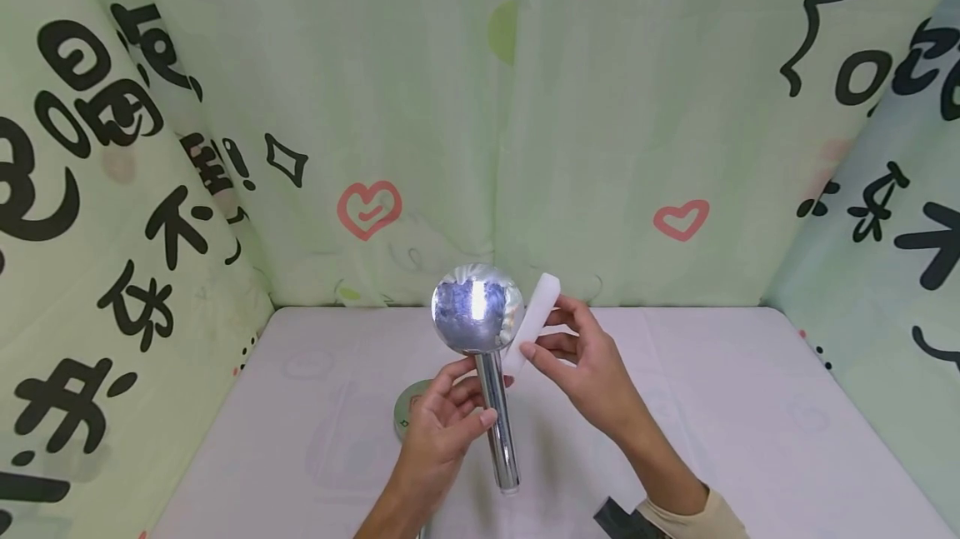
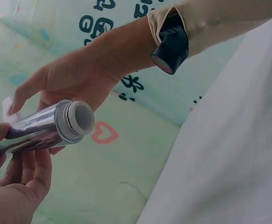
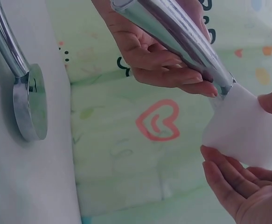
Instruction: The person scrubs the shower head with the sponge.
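Observation:
My left hand (image 1: 446, 426) grips the handle of a chrome shower head (image 1: 472, 314), raised above the table with its round, shiny head uppermost. In the left wrist view the handle's hollow threaded end (image 2: 80, 120) faces the camera. Between thumb and fingers, my right hand (image 1: 596, 372) pinches a flat white sponge (image 1: 540, 310) at the right side of the round head. From the right wrist camera the sponge (image 3: 247, 126) covers most of that head, so whether they touch cannot be told. A second chrome shower head (image 3: 31, 105) lies on the table, partly hidden behind my left hand in the head view.
The table (image 1: 330, 431) has a pale cloth over it. Light green printed curtains (image 1: 600, 122) enclose its back and both sides. On the right sleeve's cuff sits a dark wrist device (image 2: 170, 49).

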`<state>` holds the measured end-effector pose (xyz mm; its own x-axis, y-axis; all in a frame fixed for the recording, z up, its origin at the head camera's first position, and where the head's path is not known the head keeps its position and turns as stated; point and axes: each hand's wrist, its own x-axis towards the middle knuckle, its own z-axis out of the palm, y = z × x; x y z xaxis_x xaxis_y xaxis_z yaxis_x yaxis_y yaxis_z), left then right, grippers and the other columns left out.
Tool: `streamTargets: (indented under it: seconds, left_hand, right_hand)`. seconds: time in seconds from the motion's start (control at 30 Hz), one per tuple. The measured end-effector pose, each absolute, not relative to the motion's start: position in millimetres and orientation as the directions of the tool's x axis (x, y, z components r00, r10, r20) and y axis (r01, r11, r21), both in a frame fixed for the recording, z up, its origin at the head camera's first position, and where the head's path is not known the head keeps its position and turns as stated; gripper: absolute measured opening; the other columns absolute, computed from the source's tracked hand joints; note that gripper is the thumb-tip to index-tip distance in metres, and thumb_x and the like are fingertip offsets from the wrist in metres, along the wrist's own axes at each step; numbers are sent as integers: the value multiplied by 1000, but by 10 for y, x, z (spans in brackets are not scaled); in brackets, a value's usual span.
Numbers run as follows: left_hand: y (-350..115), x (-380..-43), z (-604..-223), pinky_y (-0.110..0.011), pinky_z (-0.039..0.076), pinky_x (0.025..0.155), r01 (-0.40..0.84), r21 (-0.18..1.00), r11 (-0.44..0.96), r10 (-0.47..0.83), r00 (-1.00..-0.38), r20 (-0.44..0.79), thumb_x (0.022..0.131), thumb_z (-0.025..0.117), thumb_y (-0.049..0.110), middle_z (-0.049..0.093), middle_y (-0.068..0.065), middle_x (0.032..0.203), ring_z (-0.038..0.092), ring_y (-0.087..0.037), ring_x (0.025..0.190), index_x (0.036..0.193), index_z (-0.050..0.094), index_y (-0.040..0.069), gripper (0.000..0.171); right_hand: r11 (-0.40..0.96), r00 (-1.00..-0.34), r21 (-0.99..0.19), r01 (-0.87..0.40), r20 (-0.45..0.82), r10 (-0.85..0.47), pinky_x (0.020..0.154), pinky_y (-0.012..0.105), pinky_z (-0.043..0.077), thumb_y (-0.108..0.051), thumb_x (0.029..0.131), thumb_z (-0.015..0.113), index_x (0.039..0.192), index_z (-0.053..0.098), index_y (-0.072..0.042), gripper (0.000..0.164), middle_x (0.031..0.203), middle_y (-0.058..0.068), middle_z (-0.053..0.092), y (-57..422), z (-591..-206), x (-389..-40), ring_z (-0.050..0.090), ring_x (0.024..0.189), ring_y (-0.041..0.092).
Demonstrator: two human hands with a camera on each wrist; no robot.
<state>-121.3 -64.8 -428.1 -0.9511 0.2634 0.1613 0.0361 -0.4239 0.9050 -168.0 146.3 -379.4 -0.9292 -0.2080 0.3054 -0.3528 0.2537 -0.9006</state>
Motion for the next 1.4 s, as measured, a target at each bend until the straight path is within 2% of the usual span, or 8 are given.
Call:
streamTargets:
  seconds: [0.17,0.33,0.53,0.73,1.03,1.17,1.4]
  left_hand:
    - [-677,-1209,-4306,-25,54,88,55,899,-435,304,-931,204,93,63,-6,67,-15,126,64,-21,107,145,41,0,56]
    - [-696,-1194,-4302,-27,53,90,45,904,-425,321,-926,197,94,61,-5,66,-13,127,63,-23,112,146,40,1,56]
    - [-701,-1175,-4301,-39,54,100,36,895,-444,331,-922,201,96,60,-6,64,-16,129,66,-28,117,149,38,-1,58]
    - [-725,-1156,-4307,-47,58,92,16,885,-466,372,-904,212,99,57,-4,60,-20,134,68,-29,113,153,33,0,59]
    - [-760,-1139,-4332,-45,58,92,35,867,-497,423,-862,278,101,51,-6,59,-19,137,66,-24,116,156,32,4,59]
    - [-772,-1133,-4322,-43,56,96,8,867,-498,442,-858,261,101,51,-6,59,-17,138,65,-23,117,156,33,6,60]
    - [-789,-1131,-4300,-40,53,102,-10,886,-463,469,-852,235,100,53,-6,56,-17,141,63,-26,121,156,33,4,61]
  right_hand:
    - [248,-921,-894,-373,323,-219,87,28,58,-22,97,70,151,41,-11,62,123,10,59,1506,-3798,-1682,68,105,24]
    - [252,-914,-886,-389,338,-225,88,26,57,-21,100,66,154,39,-8,62,125,11,60,1527,-3779,-1692,66,106,26]
    - [235,-904,-881,-412,363,-225,88,26,56,-18,100,65,154,39,-8,60,123,13,64,1550,-3745,-1717,66,105,27]
    - [243,-894,-867,-434,383,-232,89,26,57,-17,101,64,153,42,-10,57,125,12,65,1577,-3732,-1733,66,108,27]
    - [243,-886,-858,-452,398,-239,90,25,56,-16,102,62,153,44,-11,55,131,13,63,1615,-3688,-1762,64,113,30]
    - [248,-885,-856,-453,399,-240,90,25,56,-16,102,62,152,45,-12,54,130,12,62,1633,-3662,-1784,63,113,28]
    - [240,-888,-862,-447,394,-239,91,25,55,-16,102,61,150,47,-12,51,131,12,61,1670,-3616,-1811,62,115,29]
